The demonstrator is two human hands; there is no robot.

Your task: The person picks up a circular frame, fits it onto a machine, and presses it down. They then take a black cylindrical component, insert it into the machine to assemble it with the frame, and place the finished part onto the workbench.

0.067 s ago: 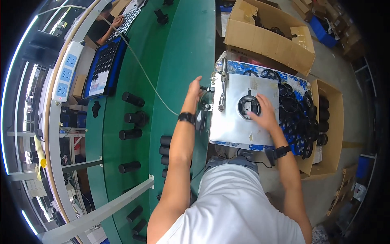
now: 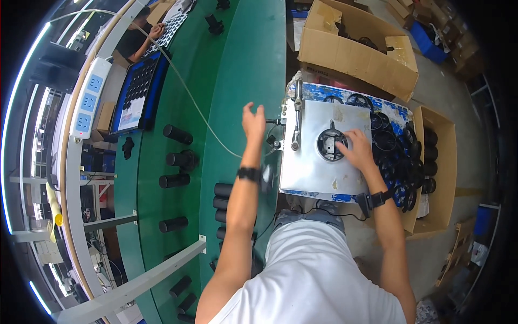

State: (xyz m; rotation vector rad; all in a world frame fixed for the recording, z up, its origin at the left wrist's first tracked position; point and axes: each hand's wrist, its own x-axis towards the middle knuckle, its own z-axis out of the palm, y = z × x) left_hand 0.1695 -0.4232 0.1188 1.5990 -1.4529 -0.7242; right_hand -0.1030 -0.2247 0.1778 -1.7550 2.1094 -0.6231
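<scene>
Green covers the long bench (image 2: pixel 243 65) at the person's left, running up to the top of the view. A big open cardboard box (image 2: pixel 356 59) stands at the upper right, with dark pieces inside, and a second carton (image 2: pixel 440 210) at the right holds a row of black cylinders. A co-worker (image 2: pixel 132 43) sits across the bench at the upper left. In front of the person, a worn blue-and-white tabletop (image 2: pixel 396 108) carries a square metal plate (image 2: pixel 307 178), and a heap of black rings (image 2: pixel 386 140) lies beside the plate's right edge. A slim metal rod (image 2: pixel 297 116) runs along the plate's left side. The left hand (image 2: pixel 253 122) is empty, fingers apart, over the bench near a short dark handle (image 2: pixel 273 121). The right hand (image 2: pixel 357 150) is at the right rim of a round black part (image 2: pixel 330 144) lying on the plate, thumb reaching over it; whether it grips or merely touches, I cannot tell. Smaller black tubes (image 2: pixel 174 180) rest on the bench.
</scene>
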